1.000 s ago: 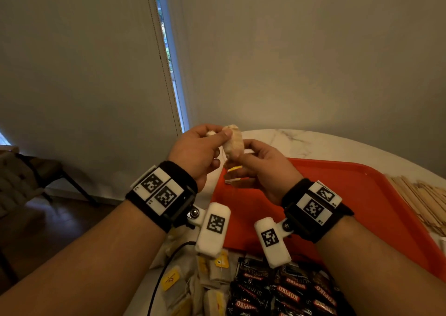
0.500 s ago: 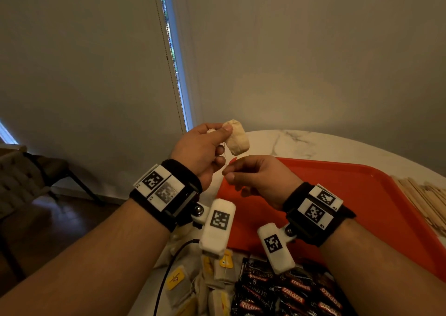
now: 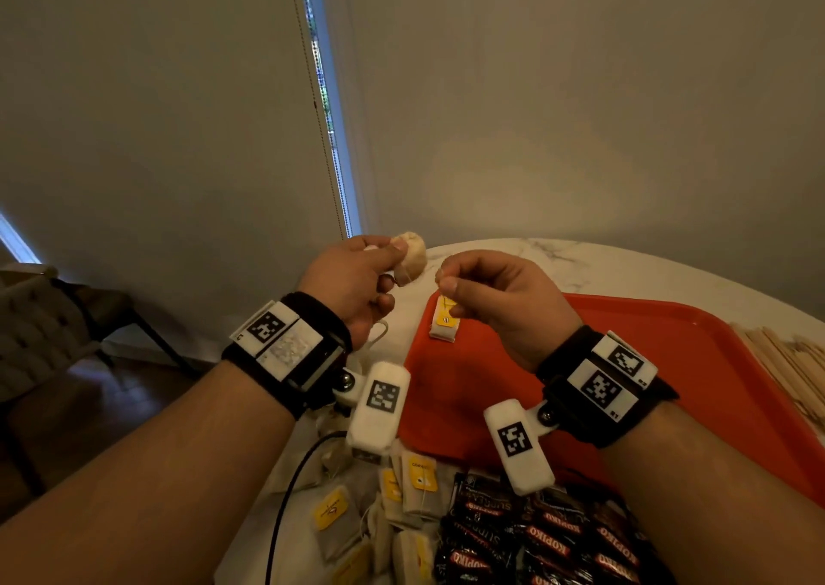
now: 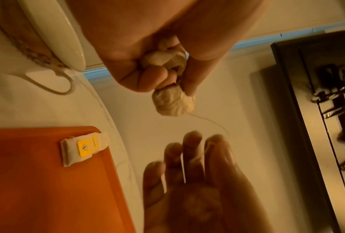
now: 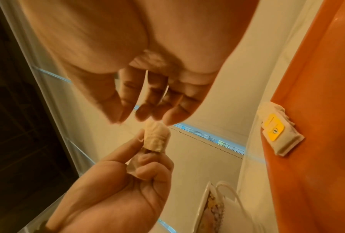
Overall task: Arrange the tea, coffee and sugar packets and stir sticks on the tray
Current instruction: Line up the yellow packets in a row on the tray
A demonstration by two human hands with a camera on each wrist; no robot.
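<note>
My left hand (image 3: 386,260) holds a crumpled, rolled-up tea bag (image 3: 413,256) in its fingertips, in the air over the table's far left edge. In the left wrist view the tea bag (image 4: 172,102) sticks out past the curled fingers (image 4: 153,75), and a thin string runs from it to my right hand (image 4: 187,149). My right hand (image 3: 446,281) is just right of the bag, thumb and forefinger pinched on that string. Below it lies another tea bag with a yellow tag (image 3: 445,325), in the far left corner of the orange tray (image 3: 669,361).
A pile of tea bags (image 3: 379,508) and black Kopiko coffee packets (image 3: 535,540) lie at the table's near edge. Wooden stir sticks (image 3: 794,361) are right of the tray. A white cup (image 4: 54,39) stands left of the tray. A black cable (image 3: 285,495) hangs off the table.
My right hand has moved off the tea bag, first down, then up and to the right, drawing out the string. The left hand kept its hold. The tea bag on the tray is now uncovered.
</note>
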